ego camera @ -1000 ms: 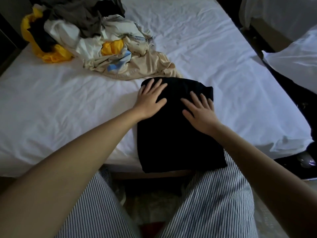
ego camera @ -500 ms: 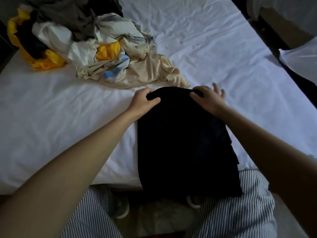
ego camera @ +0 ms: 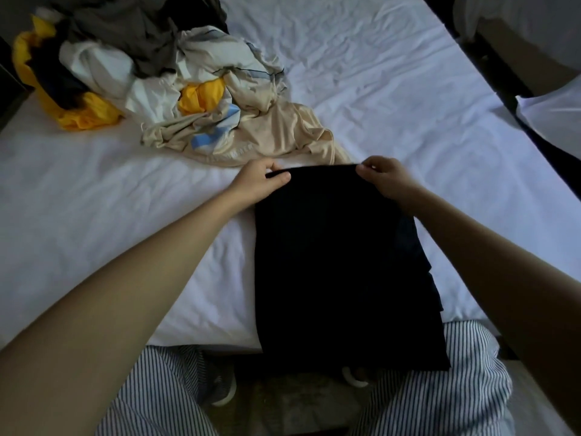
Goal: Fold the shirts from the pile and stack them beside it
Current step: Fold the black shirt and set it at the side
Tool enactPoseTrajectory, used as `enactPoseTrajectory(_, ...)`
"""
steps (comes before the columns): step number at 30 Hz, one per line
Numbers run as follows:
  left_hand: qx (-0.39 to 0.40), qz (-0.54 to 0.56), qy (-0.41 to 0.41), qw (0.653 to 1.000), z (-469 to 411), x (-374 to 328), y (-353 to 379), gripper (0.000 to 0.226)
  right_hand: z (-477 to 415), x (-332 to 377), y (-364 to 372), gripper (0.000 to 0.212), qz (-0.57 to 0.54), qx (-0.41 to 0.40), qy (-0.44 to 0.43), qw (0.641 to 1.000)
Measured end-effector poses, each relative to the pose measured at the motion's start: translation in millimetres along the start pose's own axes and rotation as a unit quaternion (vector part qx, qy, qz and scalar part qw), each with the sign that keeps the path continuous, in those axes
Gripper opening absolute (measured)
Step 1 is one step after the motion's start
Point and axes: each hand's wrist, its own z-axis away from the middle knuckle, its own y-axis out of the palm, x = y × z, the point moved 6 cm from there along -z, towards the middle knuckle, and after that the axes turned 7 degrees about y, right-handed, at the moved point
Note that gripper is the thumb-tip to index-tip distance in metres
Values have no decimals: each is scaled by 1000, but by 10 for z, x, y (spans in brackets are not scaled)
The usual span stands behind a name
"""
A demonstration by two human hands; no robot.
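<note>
A black shirt (ego camera: 333,262), folded into a long rectangle, lies on the white bed (ego camera: 393,99) with its near end hanging over the bed's front edge. My left hand (ego camera: 261,180) pinches its far left corner, thumb on top. The far right corner is pinched by my right hand (ego camera: 385,177). The far edge is lifted slightly off the sheet. A pile of unfolded shirts (ego camera: 151,77) in beige, white, yellow, grey and black sits at the far left, its beige shirt (ego camera: 276,133) reaching almost to my hands.
The bed's front edge runs under the black shirt, with my striped trousers (ego camera: 434,391) and a shoe (ego camera: 220,385) below it. A dark gap and a second white bed (ego camera: 553,121) lie to the right. White sheet stretches right of the pile.
My hands went from lying flat on the black shirt to its far edge, where they now pinch both corners. The shirt has slid toward me, its near end hanging further over the bed edge.
</note>
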Motion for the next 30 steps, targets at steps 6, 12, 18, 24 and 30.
enactPoseTrajectory(6, -108, -288, -12, 952, 54, -157, 44, 25, 27, -83, 68, 18, 167, -186, -23, 968)
enactPoseTrajectory(12, -88, -343, 292, 888, 332, -666, 540, 54, 627, 164, 255, 34, 262, -234, -235, 906)
enactPoseTrajectory(18, 126, -413, 127, 893, 286, -315, 977, 58, 525, -402, 396, 52, 385, -84, -47, 918)
enactPoseTrajectory(24, 78, -337, -12, 938, 60, -302, 830, 58, 835, -702, 197, 57, 287, -128, 123, 941)
enactPoseTrajectory(30, 119, -382, 10, 916, -37, -573, 924, 85, 1336, -692, 322, 57, 267, -200, 113, 936)
